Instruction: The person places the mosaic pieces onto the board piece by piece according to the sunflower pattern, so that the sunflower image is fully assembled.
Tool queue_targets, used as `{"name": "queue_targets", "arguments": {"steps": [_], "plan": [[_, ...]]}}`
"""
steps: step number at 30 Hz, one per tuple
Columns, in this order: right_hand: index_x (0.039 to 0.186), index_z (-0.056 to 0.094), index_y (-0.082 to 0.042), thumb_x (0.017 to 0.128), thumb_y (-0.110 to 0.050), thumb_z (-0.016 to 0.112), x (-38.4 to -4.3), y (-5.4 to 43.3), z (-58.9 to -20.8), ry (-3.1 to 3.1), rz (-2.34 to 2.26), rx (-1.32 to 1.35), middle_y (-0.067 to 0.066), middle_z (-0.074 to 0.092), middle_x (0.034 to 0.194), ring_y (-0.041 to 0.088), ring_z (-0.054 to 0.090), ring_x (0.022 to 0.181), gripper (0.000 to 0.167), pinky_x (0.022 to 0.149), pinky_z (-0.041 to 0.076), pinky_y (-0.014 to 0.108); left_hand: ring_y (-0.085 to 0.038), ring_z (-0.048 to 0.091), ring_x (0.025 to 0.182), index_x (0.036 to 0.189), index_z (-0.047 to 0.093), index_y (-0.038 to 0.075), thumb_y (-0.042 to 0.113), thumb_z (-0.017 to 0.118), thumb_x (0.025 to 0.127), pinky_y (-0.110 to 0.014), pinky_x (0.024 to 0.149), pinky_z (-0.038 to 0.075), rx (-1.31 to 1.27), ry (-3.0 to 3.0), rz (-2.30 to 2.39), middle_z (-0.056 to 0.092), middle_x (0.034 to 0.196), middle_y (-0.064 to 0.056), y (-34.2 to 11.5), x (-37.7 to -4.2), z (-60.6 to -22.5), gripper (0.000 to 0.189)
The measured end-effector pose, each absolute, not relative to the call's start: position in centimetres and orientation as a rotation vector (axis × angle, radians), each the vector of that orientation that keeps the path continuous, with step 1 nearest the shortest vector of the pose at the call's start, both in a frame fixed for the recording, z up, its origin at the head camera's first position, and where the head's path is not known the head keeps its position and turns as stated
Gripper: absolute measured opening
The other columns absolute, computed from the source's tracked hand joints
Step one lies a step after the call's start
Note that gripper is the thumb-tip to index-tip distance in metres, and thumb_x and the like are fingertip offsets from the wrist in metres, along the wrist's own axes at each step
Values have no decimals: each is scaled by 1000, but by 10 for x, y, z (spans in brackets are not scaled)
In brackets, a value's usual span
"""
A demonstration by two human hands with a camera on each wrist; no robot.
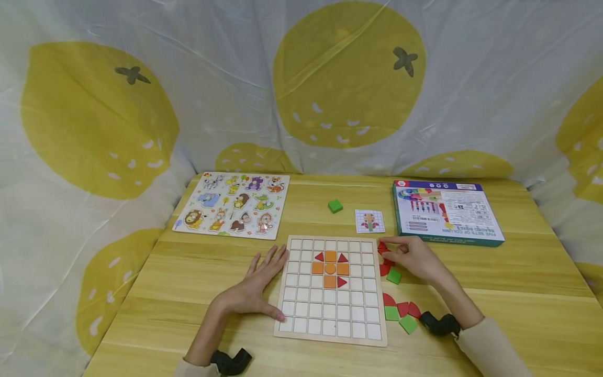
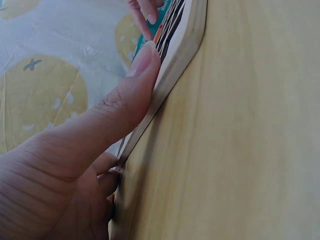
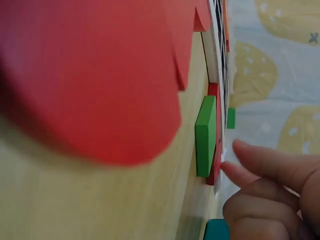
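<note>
Left hand: the left hand point(image 1: 256, 290) is spread along the left edge of the grid board, fingers straight and parted, thumb on the rim near the lower left corner.
Right hand: the right hand point(image 1: 416, 257), well apart from the left, reaches in from the lower right to the red pieces point(image 1: 384, 270) beside the board's upper right edge. Thumb and forefinger are a little apart there; I cannot tell whether they grip a piece.
Grid board: the wooden grid board point(image 1: 282, 293) lies flat at lower centre. Four orange squares point(image 1: 330, 281) form a cross around an orange circle point(image 1: 330, 268); three red triangles point(image 1: 342, 283) fill the cross's upper left, upper right and lower right corners.
Loose pieces: right of the board, green squares point(image 1: 408, 324) lie among red ones; another green block point(image 1: 335, 206) sits above it.
Pattern card: a small printed card point(image 1: 369, 221), just above the board's upper right.
Box: a flat printed box point(image 1: 447, 214), right of the card.
Animal puzzle: an animal puzzle point(image 1: 226, 207), left of centre.
Backdrop: a pale cloth with yellow lemons point(image 1: 348, 73) behind the wooden table point(image 1: 160, 293).
</note>
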State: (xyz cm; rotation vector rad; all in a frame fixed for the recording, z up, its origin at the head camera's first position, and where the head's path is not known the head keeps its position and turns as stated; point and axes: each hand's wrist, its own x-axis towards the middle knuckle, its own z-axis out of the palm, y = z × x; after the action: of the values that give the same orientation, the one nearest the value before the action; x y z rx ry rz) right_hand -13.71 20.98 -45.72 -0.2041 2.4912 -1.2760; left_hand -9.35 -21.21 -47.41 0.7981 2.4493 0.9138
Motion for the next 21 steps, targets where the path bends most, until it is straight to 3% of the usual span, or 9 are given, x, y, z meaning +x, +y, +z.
{"name": "queue_targets", "arguments": {"steps": [9,14,21], "plan": [[131,71,-3,99,-16,69,-136,219,-459,2523,-1236,-132,-2,43,73,9,30,57,34,50,25,22,-39,-14,161,167,1,8,46,96,67,-68,124,-16,775,2447,908,-6,175,-13,-211,-93,-473,142],[123,75,-3,96,-13,73,-136,225,-459,2575,-1194,-124,-3,33,62,11,33,55,29,49,24,22,-40,-14,161,167,2,8,45,96,67,-68,124,-16,783,2450,912,-6,175,-13,-212,-93,-474,142],[117,78,-4,94,-13,75,-135,225,-457,2586,-1172,-60,-3,35,62,13,35,57,25,49,25,22,-40,-14,161,167,2,8,45,95,68,-68,124,-16,789,2447,917,-6,175,-14,-212,-93,-474,141]]}}
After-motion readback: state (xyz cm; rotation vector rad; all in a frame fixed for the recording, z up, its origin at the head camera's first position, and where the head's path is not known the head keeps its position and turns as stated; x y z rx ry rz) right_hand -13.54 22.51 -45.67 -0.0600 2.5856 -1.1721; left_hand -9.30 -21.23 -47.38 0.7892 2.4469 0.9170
